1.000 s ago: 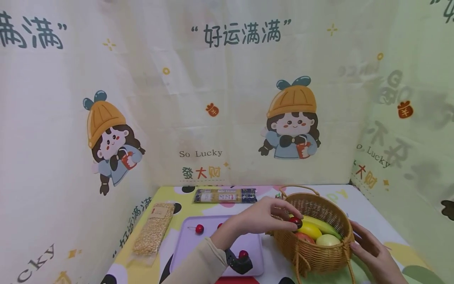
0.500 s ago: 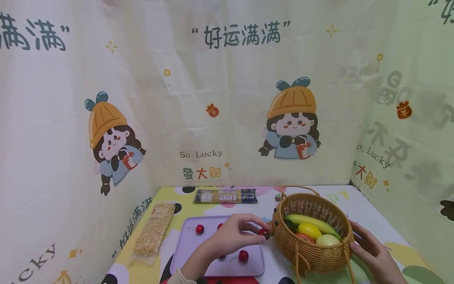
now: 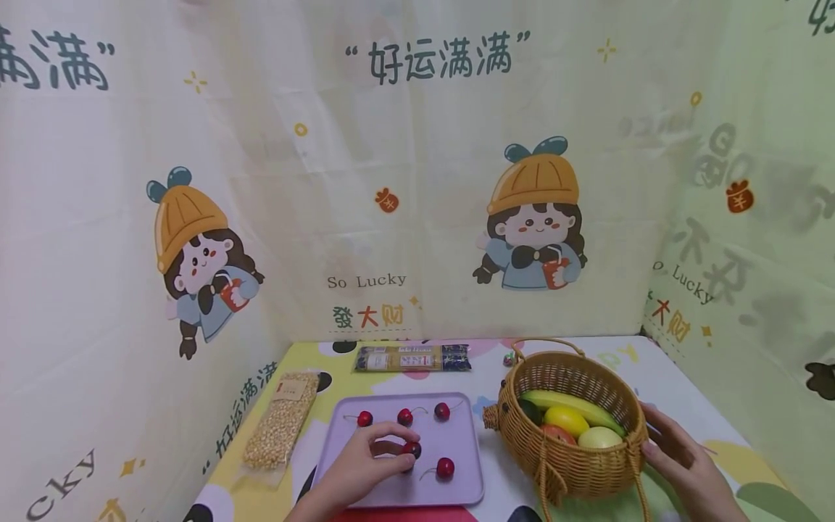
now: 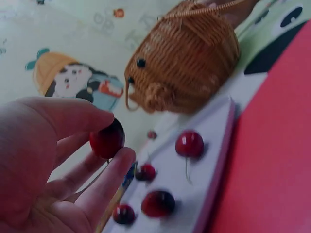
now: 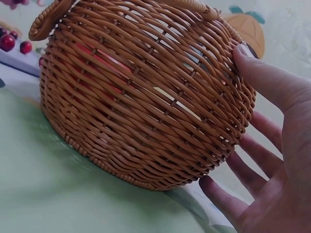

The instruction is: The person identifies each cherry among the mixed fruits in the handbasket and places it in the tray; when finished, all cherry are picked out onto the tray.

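My left hand (image 3: 375, 460) is over the lilac tray (image 3: 385, 496), pinching a dark red cherry (image 4: 108, 139) between thumb and fingers. On the tray lie several other cherries (image 3: 445, 467), some with thin stems; one is partly hidden beneath the held one in the head view. To the right stands a wicker basket (image 3: 574, 471) shaped like an animal with a snout. A banana (image 3: 574, 406), a lemon (image 3: 566, 420), a pale green round fruit (image 3: 600, 437) and a red fruit (image 3: 557, 433) lie inside. Loosely spread fingers of my right hand (image 5: 286, 141) rest against the basket's right side.
A bag of pale grains or beans (image 3: 280, 420) lies left of the tray. Behind it is a long pack of noodles (image 3: 412, 358). Patterned cloth (image 3: 424, 217) walls the table on the back and both sides. The basket's handle (image 3: 548, 341) leans toward the back.
My left hand has moved left from inside the basket's rim to above the tray, carrying the cherry. My right hand has stayed at the basket.
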The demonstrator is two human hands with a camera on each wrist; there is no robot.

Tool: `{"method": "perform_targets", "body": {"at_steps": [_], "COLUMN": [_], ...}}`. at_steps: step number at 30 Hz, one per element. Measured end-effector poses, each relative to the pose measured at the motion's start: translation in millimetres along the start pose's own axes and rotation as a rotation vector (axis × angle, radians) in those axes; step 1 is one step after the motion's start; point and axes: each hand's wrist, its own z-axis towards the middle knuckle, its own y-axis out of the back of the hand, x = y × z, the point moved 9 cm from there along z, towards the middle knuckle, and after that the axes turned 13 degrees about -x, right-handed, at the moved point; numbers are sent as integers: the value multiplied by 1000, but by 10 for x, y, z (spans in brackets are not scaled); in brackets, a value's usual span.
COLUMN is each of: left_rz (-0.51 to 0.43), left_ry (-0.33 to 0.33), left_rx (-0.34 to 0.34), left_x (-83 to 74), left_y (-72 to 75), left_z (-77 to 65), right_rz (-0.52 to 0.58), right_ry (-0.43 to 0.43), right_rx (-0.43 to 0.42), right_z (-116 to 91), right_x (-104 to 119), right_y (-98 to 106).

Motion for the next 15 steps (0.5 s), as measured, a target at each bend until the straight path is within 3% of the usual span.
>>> {"method": "perform_targets", "body": {"at_steps": [9,15], "left_rz": [129,260], "left_ry": [32,29], "left_rx": [-136,-223], "left_x": [284,424], "left_y": [466,696], "left_z": [-114,-135], "right_rz": [12,62], "right_ry": [-11,52], "right_rx": [-4,14], "right_z": [19,-4], "right_x": [-10,34], "right_y": [29,-4]}}
